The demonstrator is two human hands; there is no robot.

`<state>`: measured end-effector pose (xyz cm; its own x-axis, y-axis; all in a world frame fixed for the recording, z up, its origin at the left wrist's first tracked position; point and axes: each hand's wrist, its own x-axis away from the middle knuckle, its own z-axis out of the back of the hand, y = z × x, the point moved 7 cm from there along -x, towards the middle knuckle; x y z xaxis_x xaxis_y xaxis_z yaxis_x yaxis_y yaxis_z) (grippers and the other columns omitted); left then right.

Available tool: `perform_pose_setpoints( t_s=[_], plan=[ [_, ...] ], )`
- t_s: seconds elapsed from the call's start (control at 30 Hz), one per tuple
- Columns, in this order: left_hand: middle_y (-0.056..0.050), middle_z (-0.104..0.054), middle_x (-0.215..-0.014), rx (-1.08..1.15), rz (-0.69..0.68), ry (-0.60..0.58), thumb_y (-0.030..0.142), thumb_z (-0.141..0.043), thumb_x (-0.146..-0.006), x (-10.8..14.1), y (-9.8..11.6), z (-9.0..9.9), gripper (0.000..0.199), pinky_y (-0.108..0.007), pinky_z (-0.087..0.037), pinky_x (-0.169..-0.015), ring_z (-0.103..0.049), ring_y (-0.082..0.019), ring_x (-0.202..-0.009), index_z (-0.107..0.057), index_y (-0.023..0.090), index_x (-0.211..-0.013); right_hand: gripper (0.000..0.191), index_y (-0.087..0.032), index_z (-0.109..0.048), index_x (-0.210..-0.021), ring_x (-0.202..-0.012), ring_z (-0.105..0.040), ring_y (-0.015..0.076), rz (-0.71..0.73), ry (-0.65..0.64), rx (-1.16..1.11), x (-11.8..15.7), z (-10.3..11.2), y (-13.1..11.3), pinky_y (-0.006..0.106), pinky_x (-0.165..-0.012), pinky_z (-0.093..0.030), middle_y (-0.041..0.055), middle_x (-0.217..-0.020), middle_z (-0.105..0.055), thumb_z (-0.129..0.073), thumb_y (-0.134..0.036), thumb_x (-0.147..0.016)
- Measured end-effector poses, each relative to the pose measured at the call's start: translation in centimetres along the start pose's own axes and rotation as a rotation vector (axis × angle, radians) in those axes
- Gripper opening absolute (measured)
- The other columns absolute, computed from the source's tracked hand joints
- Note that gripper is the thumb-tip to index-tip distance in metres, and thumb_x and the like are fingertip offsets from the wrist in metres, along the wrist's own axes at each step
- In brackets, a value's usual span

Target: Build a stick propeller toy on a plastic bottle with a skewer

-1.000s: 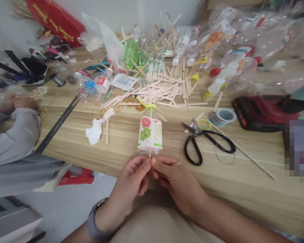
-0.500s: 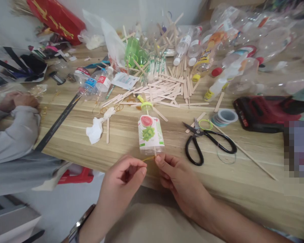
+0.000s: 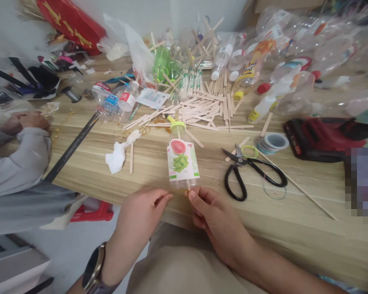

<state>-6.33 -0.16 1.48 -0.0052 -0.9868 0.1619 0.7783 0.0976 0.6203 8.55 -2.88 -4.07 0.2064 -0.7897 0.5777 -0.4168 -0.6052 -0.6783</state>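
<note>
A clear bottle (image 3: 183, 161) with a fruit label and a yellow-green cap lies on the wooden table, its base toward me. A thin stick (image 3: 188, 183) runs along it and pokes out at the base. My right hand (image 3: 207, 204) pinches the stick's near end, where a bit of yellow band shows, and touches the bottle's base. Left of it, my left hand (image 3: 147, 208) is closed, thumb against fingers, near the table edge; anything between them is too small to name. Black-handled scissors (image 3: 241, 161) lie right of the bottle.
Wooden sticks (image 3: 199, 108) are heaped behind the bottle. Plastic bottles (image 3: 322, 49) crowd the back right. A red power tool (image 3: 322, 139) and a tape roll (image 3: 272, 143) lie at right. White tissue (image 3: 115, 157) is at left. Another person's hands (image 3: 27, 121) rest at far left.
My left hand has turned over and moved slightly left and down. The yellow band once stretched between my hands no longer spans the gap. My right hand stays at the bottle's base.
</note>
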Motion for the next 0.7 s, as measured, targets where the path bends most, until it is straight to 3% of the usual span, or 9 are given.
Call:
perform_pose_setpoints(
  t_s=[0.13,0.2,0.3,0.5,0.7],
  plan=[
    [0.005,-0.032,-0.041,0.251,0.142,-0.371,0.04,-0.072,-0.072,-0.8,-0.7,-2.5,0.044,-0.025,-0.013,-0.045,-0.025,-0.009,-0.042,-0.05,0.019,-0.04,0.042,-0.019,-0.057,-0.071,-0.051,-0.027,0.0073,0.011,-0.037,0.071,0.1,-0.1,0.1,0.026,-0.047,-0.02,-0.0054,-0.063,-0.042,-0.076,-0.056,-0.066],
    [0.007,-0.03,-0.042,0.5,0.257,-0.448,0.049,-0.073,-0.07,-0.6,-1.1,-3.8,0.044,-0.024,-0.011,-0.042,-0.021,-0.007,-0.039,-0.053,0.019,-0.045,0.042,-0.018,-0.058,-0.072,-0.05,-0.027,0.0069,0.017,-0.03,0.088,0.1,0.0,0.1,0.025,-0.046,-0.02,-0.0052,-0.063,-0.044,-0.076,-0.057,-0.067],
    [0.007,-0.034,-0.043,0.733,0.352,-0.367,0.057,-0.075,-0.066,-0.2,-1.5,-5.3,0.041,-0.023,-0.01,-0.041,-0.02,-0.006,-0.04,-0.068,0.016,-0.062,0.044,-0.018,-0.059,-0.071,-0.051,-0.027,0.0068,-0.027,-0.006,0.052,0.0,0.2,0.1,0.024,-0.046,-0.019,-0.0054,-0.063,-0.043,-0.079,-0.056,-0.063],
    [0.008,-0.032,-0.042,0.905,0.409,-0.269,0.057,-0.079,-0.063,0.7,-1.3,-6.8,0.045,-0.023,-0.01,-0.042,-0.019,-0.004,-0.042,-0.071,0.013,-0.067,0.042,-0.016,-0.061,-0.071,-0.047,-0.022,0.0049,-0.139,-0.092,-0.006,-0.3,0.0,0.0,0.022,-0.041,-0.011,-0.0089,-0.052,-0.036,-0.083,-0.051,-0.06],
    [0.009,-0.033,-0.041,1.091,0.522,-0.371,0.052,-0.085,-0.056,1.2,-0.8,-7.3,0.046,-0.02,-0.008,-0.039,-0.018,-0.002,-0.04,-0.061,0.013,-0.057,0.049,-0.018,-0.055,-0.068,-0.037,-0.02,0.0025,-0.253,-0.204,0.015,0.1,-0.1,0.9,0.021,-0.037,-0.01,-0.0117,-0.041,-0.034,-0.079,-0.06,-0.062]
  ],
)
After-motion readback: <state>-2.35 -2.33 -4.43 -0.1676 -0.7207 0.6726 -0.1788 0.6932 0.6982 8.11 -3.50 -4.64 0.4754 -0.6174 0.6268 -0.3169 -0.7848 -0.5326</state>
